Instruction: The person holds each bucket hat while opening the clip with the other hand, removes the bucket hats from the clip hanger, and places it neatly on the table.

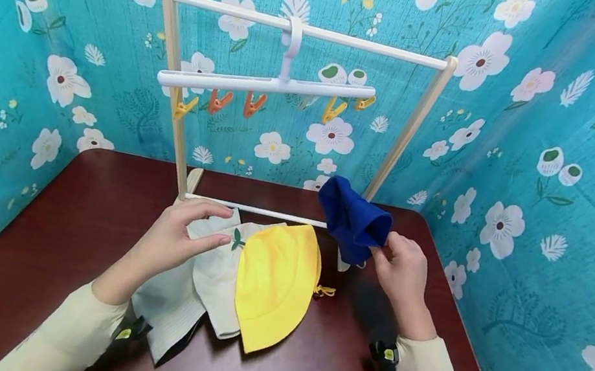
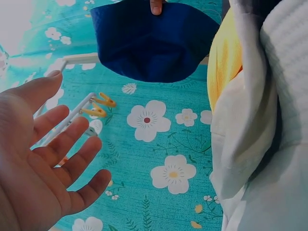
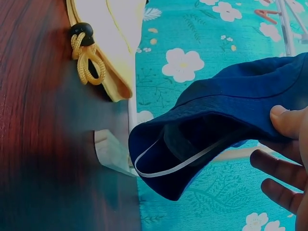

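Note:
My right hand [image 1: 402,268] pinches the brim of a dark blue bucket hat [image 1: 351,217], raised off the table at the right. A pale elastic strap [image 3: 180,168] shows inside the hat in the right wrist view. My left hand [image 1: 177,234] is empty, its thumb and fingers spread over the pale hats. On the table lie a yellow hat [image 1: 278,281] with a yellow cord, a cream hat [image 1: 218,284] bearing a green sprout, and a grey hat [image 1: 166,301], overlapping one another.
Behind the hats stands a wooden rack [image 1: 176,60] with a white top bar. From it hangs a white hanger [image 1: 267,83] carrying yellow clips [image 1: 333,111] and orange clips [image 1: 253,106]. Floral blue curtains surround the dark red table [image 1: 25,258].

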A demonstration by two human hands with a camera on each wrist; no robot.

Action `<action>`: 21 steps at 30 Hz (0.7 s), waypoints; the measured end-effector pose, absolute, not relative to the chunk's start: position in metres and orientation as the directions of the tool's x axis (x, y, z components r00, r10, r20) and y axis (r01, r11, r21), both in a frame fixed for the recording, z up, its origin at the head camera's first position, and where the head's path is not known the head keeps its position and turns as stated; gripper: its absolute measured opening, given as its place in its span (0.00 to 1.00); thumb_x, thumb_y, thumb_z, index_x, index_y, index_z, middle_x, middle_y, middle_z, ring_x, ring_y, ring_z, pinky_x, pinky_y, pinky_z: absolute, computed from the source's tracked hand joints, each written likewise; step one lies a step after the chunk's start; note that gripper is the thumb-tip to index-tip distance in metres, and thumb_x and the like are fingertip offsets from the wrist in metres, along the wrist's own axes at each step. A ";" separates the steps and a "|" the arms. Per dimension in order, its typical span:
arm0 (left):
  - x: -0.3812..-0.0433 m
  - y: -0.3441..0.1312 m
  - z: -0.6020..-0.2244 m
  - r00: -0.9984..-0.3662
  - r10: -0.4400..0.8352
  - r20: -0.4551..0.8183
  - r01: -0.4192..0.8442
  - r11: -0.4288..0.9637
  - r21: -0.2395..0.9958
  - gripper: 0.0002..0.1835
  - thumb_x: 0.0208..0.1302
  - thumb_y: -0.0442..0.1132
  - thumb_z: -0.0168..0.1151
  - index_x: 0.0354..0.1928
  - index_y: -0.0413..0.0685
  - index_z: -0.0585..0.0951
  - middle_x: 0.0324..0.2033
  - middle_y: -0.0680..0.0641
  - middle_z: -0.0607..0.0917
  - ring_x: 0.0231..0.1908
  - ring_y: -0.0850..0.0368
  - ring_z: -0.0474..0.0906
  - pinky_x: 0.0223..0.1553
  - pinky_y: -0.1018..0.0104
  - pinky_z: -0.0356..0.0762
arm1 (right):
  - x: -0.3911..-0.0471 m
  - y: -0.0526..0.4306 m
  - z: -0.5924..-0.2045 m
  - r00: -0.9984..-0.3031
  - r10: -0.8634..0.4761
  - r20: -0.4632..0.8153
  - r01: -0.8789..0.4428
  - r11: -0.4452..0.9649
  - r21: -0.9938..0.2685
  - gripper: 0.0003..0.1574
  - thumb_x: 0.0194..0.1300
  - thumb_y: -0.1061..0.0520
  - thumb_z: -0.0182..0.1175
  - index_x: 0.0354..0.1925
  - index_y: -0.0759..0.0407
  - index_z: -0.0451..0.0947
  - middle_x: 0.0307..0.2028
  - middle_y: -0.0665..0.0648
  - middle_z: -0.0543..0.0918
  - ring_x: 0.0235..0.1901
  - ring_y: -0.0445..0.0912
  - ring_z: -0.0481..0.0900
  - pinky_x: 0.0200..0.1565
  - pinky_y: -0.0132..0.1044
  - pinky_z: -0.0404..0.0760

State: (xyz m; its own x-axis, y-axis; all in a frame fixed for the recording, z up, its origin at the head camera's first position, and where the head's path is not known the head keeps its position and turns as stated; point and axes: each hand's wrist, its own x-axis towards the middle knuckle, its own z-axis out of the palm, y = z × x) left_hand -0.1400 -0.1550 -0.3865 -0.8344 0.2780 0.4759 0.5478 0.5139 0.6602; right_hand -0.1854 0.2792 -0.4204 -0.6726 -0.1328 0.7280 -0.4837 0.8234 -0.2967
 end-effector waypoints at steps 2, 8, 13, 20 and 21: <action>-0.140 -0.155 -0.385 -0.835 0.280 0.474 0.547 0.518 0.657 0.23 0.58 0.48 0.78 0.56 0.60 0.85 0.55 0.58 0.86 0.59 0.59 0.78 0.56 0.49 0.79 | -0.187 0.281 -0.423 -0.674 -0.136 0.726 -0.485 0.823 -0.296 0.13 0.59 0.58 0.76 0.29 0.57 0.79 0.20 0.54 0.78 0.23 0.48 0.70 0.31 0.44 0.68; -0.142 -0.158 -0.383 -0.817 0.284 0.502 0.571 0.515 0.639 0.22 0.58 0.45 0.78 0.56 0.60 0.85 0.54 0.58 0.86 0.56 0.59 0.80 0.54 0.66 0.79 | -0.192 0.282 -0.430 -0.677 -0.168 0.717 -0.491 0.828 -0.269 0.17 0.59 0.59 0.76 0.26 0.55 0.75 0.19 0.53 0.75 0.23 0.47 0.68 0.29 0.42 0.66; -0.145 -0.161 -0.383 -0.811 0.281 0.513 0.581 0.484 0.654 0.22 0.58 0.42 0.78 0.56 0.61 0.85 0.54 0.58 0.85 0.53 0.62 0.81 0.54 0.75 0.77 | -0.196 0.281 -0.431 -0.670 -0.199 0.715 -0.501 0.832 -0.238 0.21 0.58 0.61 0.75 0.24 0.53 0.70 0.17 0.51 0.70 0.22 0.47 0.66 0.29 0.41 0.63; -0.145 -0.163 -0.381 -0.822 0.278 0.497 0.567 0.482 0.668 0.22 0.59 0.42 0.78 0.56 0.60 0.85 0.54 0.57 0.85 0.51 0.64 0.81 0.53 0.75 0.78 | -0.196 0.281 -0.429 -0.664 -0.227 0.712 -0.520 0.825 -0.222 0.20 0.58 0.61 0.76 0.24 0.55 0.71 0.17 0.52 0.71 0.22 0.47 0.66 0.30 0.41 0.63; -0.145 -0.163 -0.382 -0.823 0.278 0.496 0.566 0.483 0.668 0.22 0.59 0.42 0.78 0.56 0.59 0.85 0.54 0.57 0.85 0.51 0.64 0.81 0.53 0.75 0.78 | -0.196 0.282 -0.429 -0.661 -0.234 0.712 -0.526 0.822 -0.219 0.20 0.58 0.61 0.76 0.25 0.55 0.71 0.17 0.52 0.71 0.22 0.47 0.66 0.30 0.41 0.63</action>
